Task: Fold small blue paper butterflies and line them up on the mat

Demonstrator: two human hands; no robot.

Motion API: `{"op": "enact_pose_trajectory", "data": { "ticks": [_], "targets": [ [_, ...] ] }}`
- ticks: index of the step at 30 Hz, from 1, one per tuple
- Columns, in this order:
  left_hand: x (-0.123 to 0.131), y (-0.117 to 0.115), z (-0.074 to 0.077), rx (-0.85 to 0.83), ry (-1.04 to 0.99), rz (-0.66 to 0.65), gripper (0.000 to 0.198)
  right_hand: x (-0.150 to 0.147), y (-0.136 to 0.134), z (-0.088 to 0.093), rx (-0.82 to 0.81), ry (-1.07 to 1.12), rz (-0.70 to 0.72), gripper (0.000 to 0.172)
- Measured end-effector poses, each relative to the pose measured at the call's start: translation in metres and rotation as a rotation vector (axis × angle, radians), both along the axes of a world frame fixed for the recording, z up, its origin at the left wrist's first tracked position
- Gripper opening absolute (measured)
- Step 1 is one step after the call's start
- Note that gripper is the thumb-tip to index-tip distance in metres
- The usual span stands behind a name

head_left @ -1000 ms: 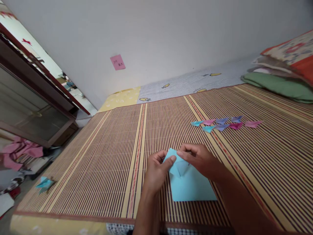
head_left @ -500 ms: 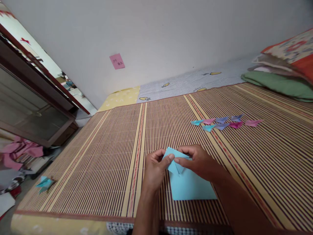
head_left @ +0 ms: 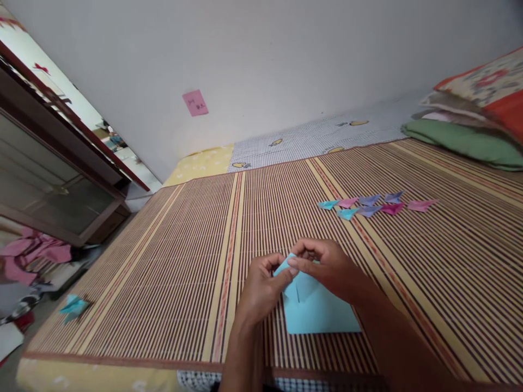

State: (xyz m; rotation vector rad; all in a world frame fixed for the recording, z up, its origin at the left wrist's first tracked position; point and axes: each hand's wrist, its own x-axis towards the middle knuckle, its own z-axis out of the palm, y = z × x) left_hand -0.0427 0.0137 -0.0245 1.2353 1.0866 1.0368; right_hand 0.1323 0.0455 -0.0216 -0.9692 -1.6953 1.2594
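— Where is the blue paper (head_left: 321, 316)?
— It lies on the striped mat (head_left: 183, 261), low in the middle of the frame. Its top corner is lifted up between the fingers

— What do the hands do?
— The left hand (head_left: 261, 286) pinches that corner from the left, thumb and finger tight on it. The right hand (head_left: 327, 269) pinches the same corner from the right, with its fingers curled down on the paper

— How do you fold it well?
— I think you line up the edges first. Then press the fold flat on the mat, from the middle out. Go slow, so the tip comes out sharp like the little folded papers (head_left: 370, 206) to the right of the middle of the frame
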Motion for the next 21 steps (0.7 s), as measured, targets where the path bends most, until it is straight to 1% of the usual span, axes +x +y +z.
{"op": "enact_pose_trajectory", "data": {
  "ticks": [3, 5, 7, 12, 17, 21],
  "targets": [
    [0.004, 0.001, 0.001, 0.021, 0.036, 0.064, 0.027, -0.007, -0.002, 0.001, 0.061, -0.011, -0.073, 0.022],
    [0.004, 0.002, 0.001, 0.039, 0.062, 0.120, 0.026, -0.006, -0.002, 0.001, 0.076, -0.014, -0.093, 0.023],
    [0.001, 0.002, 0.002, 0.039, 0.082, 0.144, 0.024, -0.003, -0.001, 0.000, 0.075, -0.007, -0.111, 0.023],
    [-0.009, 0.001, 0.001, 0.038, 0.042, 0.147, 0.023, 0.004, 0.002, 0.000, 0.078, 0.012, -0.197, 0.025],
    [-0.010, 0.001, 0.000, 0.081, -0.001, 0.126, 0.023, 0.005, 0.002, 0.001, 0.045, 0.047, -0.189, 0.027],
    [-0.010, 0.001, 0.002, 0.077, -0.032, 0.123, 0.026, 0.006, 0.001, 0.002, 0.026, 0.051, -0.187, 0.027]
  ]
}}
